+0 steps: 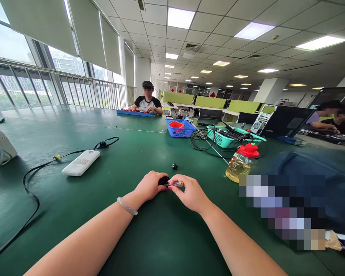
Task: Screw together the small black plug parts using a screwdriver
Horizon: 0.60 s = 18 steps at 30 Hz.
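Note:
Both hands rest on the green table (109, 230) in front of me. My left hand (149, 186) is closed around a small black part (163, 180), only partly visible between the fingers. My right hand (189, 193) pinches a thin tool with a purple and yellow handle (176, 184), its tip pointing left at the black part. A pale bangle (127, 206) sits on my left wrist. Another small black piece (174, 166) lies loose on the table just beyond my hands.
A white power strip (81, 162) with a black cable (31, 180) lies to the left. A jar with a red lid (242, 163), a teal basket (232, 138), a blue basket (179, 127) and a laptop (284, 122) stand to the right. A dark bag (310, 191) lies near right. Other people sit at the far side and the right.

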Available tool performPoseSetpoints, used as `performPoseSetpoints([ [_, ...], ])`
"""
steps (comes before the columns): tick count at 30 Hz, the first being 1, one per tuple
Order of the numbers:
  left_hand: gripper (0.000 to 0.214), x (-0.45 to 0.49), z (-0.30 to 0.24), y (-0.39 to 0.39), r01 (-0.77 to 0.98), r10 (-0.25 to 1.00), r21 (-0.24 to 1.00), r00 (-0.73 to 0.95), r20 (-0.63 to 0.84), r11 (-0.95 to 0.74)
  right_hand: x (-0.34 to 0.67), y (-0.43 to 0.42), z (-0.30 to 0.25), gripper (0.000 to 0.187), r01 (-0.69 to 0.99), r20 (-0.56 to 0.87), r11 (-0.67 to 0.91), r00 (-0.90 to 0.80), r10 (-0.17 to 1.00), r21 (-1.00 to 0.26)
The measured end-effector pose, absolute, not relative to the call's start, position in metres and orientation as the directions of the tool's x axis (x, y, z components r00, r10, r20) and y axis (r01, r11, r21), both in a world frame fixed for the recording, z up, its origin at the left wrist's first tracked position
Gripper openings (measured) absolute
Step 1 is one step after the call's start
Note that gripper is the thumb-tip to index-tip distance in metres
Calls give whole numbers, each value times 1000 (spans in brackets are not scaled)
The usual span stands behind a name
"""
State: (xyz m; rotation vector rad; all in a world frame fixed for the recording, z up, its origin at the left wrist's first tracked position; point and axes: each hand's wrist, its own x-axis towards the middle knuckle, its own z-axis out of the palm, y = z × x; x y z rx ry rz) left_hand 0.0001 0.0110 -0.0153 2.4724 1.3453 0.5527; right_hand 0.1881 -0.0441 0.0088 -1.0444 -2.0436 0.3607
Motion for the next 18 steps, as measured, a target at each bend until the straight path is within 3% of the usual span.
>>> performPoseSetpoints([
  [9,44,1,-15,9,750,849,398,488,205,-528,195,-47,12,8,558,732,716,-257,630,-420],
  [18,44,1,-14,7,758,853,393,477,210,-521,201,-37,7,8,598,616,586,-188,765,-546],
])
